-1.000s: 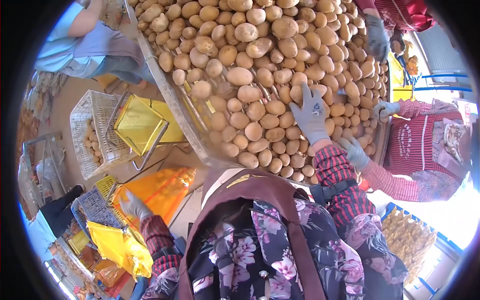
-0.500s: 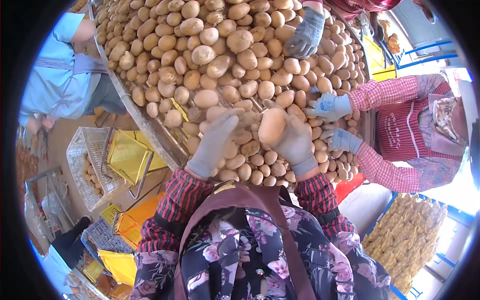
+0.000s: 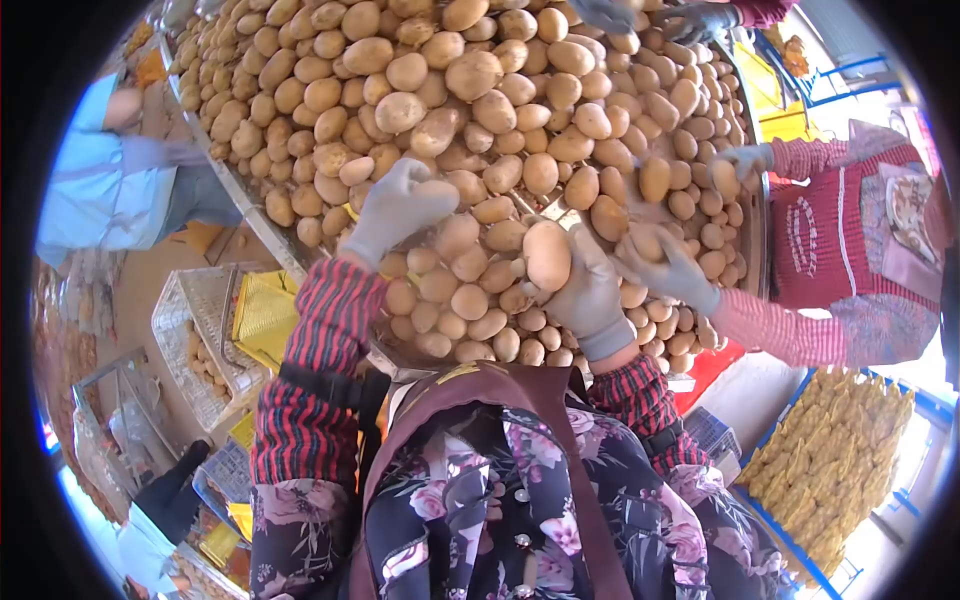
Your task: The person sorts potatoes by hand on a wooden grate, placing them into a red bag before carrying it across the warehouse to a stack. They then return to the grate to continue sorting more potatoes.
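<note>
While its gloved fingers (image 3: pixel 590 262) curl around one large potato (image 3: pixel 547 255), the right hand (image 3: pixel 587 295) holds that potato just above the near edge of the heap, right of the middle. The left hand (image 3: pixel 395 208), also in a grey glove, lies palm down on the pile farther left, its fingers bent over a potato (image 3: pixel 432 189) beneath them; whether they grip it or only rest on it cannot be told. Both sleeves are red and dark plaid. The heap of potatoes (image 3: pixel 480 90) fills a long metal worktop (image 3: pixel 262 228) that runs from the near middle to the far side. Just right of the right hand, a co-worker's gloved hand (image 3: pixel 668 268) reaches into the pile from a pink checked sleeve, and that person's other hand (image 3: pixel 738 160) rests farther off on the potatoes. On the left, below the worktop, stand a white wire basket (image 3: pixel 185 340) and a yellow bag (image 3: pixel 262 315) beside it.
</note>
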